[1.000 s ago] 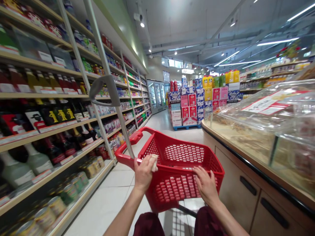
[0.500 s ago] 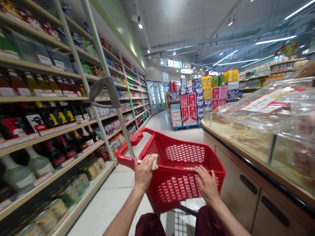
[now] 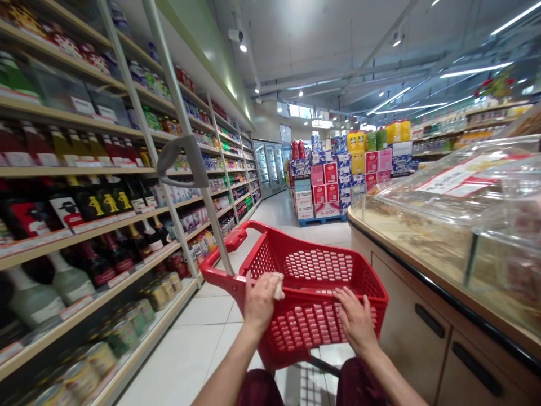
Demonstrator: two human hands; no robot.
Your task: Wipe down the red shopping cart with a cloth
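Note:
A red plastic rolling shopping basket (image 3: 316, 332) with perforated sides stands in front of my knees. My left hand (image 3: 260, 301) is closed on a crumpled whitish cloth (image 3: 278, 286) and presses it on the basket's near rim, right of the handle pole's foot. My right hand (image 3: 355, 316) holds the same rim farther right, its fingers hooked over the edge and the thumb apart. From the basket's left end rises a slanted metal pole (image 3: 217, 225) with a grey loop handle (image 3: 196, 160).
Shelves (image 3: 97, 239) of bottles and cans line the left side. A wooden counter (image 3: 406, 293) with clear plastic covers (image 3: 460, 175) stands close on the right. Stacked drink boxes (image 3: 325, 194) on a blue pallet and glass-door fridges (image 3: 268, 160) are farther ahead.
My left hand has slid the cloth rightward along the near rim, away from the pole's foot. The right hand stays on the rim. The view has shifted only slightly.

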